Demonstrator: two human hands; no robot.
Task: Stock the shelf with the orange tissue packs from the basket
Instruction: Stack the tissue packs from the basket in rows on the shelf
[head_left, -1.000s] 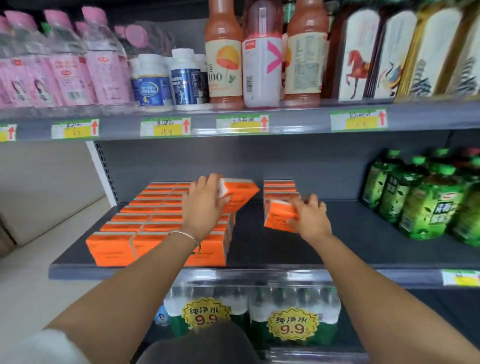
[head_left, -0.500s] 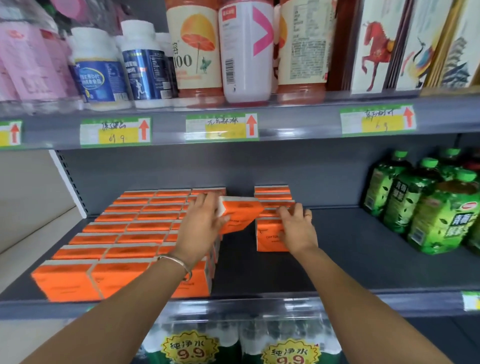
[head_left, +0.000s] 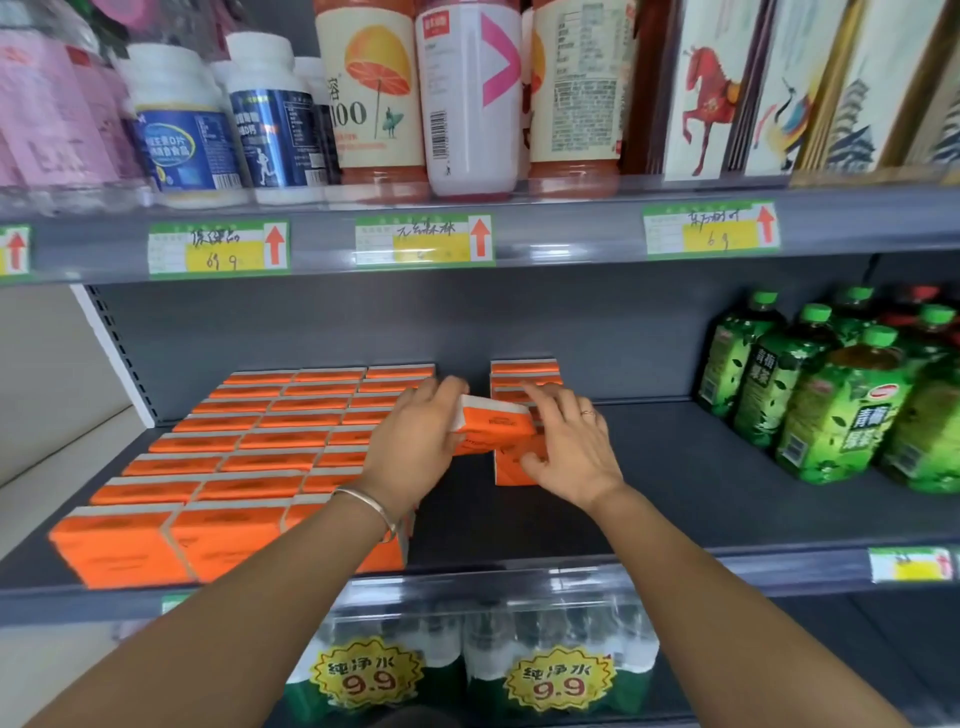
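Several orange tissue packs stand in three tight rows on the left of the grey middle shelf. A short fourth row of packs runs back from the shelf's middle. My left hand grips one orange pack, tilted, above the front of that fourth row. My right hand rests with spread fingers on the front pack of the fourth row, thumb on its front face. The basket is out of view.
Green tea bottles crowd the shelf's right end. Bare shelf lies between them and the fourth row. White jars, juice bottles and boxed bottles fill the upper shelf. Bundled water bottles sit below.
The camera came closer to the shelf. My left hand carried its pack to the right, over the fourth row. My right hand stood a pack down at that row's front and stays on it.
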